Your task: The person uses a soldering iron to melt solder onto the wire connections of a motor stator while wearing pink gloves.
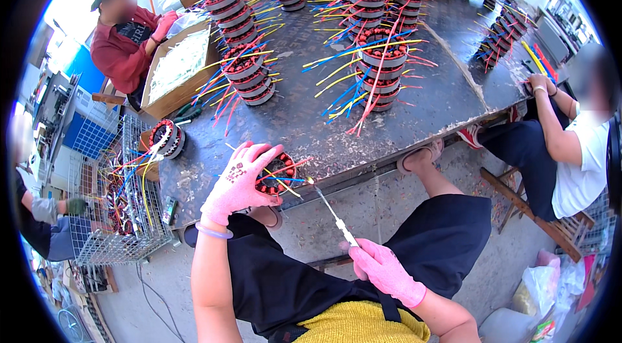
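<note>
My left hand [241, 181], in a pink glove, is closed around the side of a motor stator [286, 163] with red-insulated windings. It holds the stator at the near table edge, with its open ring facing right. Red, blue and yellow wire leads stick out to the right. My right hand [391, 273], also gloved in pink, grips a slim white-handled tool [346, 233] with a thin stem. The stem points up and left, and its tip glows bright yellow just off the wire ends. I cannot tell whether it is a lighter or a soldering iron.
Stator stacks [382, 70] with coloured leads stand on the dark table [298, 93]. A single stator [167, 139] sits at its left edge, beside a wire basket [123, 239]. Co-workers sit at far left [123, 51] and right [570, 148]; another is at the left rim.
</note>
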The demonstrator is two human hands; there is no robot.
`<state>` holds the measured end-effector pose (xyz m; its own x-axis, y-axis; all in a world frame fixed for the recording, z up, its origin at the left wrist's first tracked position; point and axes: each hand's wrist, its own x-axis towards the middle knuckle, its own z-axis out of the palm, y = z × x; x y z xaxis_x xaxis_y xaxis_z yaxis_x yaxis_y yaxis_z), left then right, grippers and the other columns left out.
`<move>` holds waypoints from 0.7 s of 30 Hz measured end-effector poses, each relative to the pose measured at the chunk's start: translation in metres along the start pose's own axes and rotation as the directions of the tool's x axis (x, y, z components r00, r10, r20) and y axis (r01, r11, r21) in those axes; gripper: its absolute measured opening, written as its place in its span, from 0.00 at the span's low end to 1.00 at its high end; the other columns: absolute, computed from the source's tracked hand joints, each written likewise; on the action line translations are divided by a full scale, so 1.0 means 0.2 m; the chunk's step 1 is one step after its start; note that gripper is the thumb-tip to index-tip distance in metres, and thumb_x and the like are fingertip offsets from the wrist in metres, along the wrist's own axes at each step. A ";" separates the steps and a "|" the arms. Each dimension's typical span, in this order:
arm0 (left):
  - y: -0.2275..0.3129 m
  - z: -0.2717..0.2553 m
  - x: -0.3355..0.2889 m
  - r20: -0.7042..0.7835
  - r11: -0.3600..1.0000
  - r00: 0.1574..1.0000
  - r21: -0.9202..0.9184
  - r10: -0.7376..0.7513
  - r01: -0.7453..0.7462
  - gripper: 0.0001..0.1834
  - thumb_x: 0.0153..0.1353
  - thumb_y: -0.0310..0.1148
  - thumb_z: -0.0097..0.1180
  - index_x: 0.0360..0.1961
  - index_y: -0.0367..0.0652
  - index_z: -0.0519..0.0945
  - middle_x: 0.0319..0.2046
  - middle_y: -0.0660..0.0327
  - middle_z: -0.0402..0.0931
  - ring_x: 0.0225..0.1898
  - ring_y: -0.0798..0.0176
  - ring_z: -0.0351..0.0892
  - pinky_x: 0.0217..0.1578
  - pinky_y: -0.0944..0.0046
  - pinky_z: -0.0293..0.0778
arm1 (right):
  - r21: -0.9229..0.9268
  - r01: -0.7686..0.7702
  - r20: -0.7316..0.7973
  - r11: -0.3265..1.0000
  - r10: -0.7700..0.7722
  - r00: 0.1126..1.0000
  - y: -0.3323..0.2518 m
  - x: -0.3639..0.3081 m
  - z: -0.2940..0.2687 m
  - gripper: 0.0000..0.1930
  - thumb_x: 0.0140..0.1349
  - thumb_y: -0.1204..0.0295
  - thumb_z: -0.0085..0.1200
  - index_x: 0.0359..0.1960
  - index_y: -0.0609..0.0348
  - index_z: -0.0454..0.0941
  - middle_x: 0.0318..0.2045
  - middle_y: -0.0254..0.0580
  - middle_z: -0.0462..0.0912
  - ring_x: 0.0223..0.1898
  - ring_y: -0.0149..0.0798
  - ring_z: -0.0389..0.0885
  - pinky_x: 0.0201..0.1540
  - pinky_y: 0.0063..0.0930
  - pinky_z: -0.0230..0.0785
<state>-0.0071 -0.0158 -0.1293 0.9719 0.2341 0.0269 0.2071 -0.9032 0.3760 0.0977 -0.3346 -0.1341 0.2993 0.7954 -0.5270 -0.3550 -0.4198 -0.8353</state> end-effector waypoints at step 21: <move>0.01 0.00 0.00 -0.005 1.000 1.000 -0.008 0.004 -0.004 0.55 0.33 0.44 0.77 0.68 0.49 0.68 0.62 0.52 0.69 0.68 0.37 0.61 0.72 0.44 0.53 | 0.019 -0.007 0.020 1.000 0.007 1.000 0.01 0.00 -0.01 0.18 0.75 0.64 0.44 0.56 0.65 0.76 0.22 0.29 0.69 0.24 0.23 0.67 0.29 0.22 0.63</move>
<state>-0.0062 -0.0172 -0.1284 0.9721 0.2321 0.0334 0.2020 -0.9014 0.3831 0.0980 -0.3355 -0.1363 0.2790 0.8013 -0.5292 -0.3740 -0.4169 -0.8284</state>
